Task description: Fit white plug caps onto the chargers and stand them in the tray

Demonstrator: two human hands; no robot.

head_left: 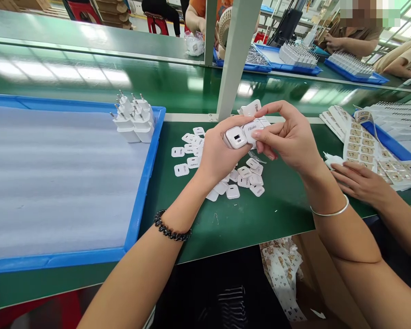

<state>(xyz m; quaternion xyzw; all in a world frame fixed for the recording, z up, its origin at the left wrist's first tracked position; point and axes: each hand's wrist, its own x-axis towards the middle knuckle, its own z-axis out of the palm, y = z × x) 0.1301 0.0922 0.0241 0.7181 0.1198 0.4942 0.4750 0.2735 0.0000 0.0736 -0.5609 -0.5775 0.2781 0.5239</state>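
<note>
My left hand (216, 153) is closed round a white charger plug (237, 136) held above the green table (246, 219). My right hand (291, 137) pinches the same plug from the right, fingertips on its printed side, with a small white film (250, 108) sticking up just above. Under both hands lies a scatter of small white stickers (188, 157) and peeled films. Several finished white chargers (134, 119) stand pins-up in the far right corner of a blue tray (142, 192) lined with white foam.
A neighbour's hand (359, 183) rests flat on the table at the right beside sheets of labels (359, 146) and a white charger (333, 159). A grey post (234, 59) rises behind my hands. Other workers and blue trays of chargers (297, 55) sit across the line.
</note>
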